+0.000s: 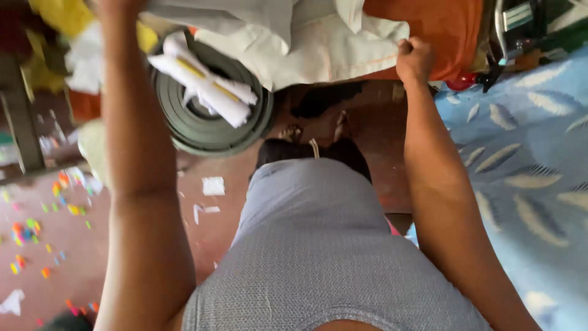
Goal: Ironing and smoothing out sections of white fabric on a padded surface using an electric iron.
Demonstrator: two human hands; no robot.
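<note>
A large piece of off-white woven cloth is shown spread across the upper middle of the view, draped over an orange fabric-covered surface. Its right edge is pinched in the right hand, which is closed into a fist around the fabric. The left hand is cut off by the upper frame edge, so its state cannot be told; only the raised left forearm is visible, beside the cloth's left end. Just below the cloth, a round grey-green ribbed plastic tub is seen, with rolled white cloth strips marked in yellow lying across its mouth. The wearer's grey knitted shirt fills the lower centre. A blue sheet patterned with pale feather shapes lies to the right. Small coloured scraps and white paper bits are scattered on the reddish-brown floor at the left.
</note>
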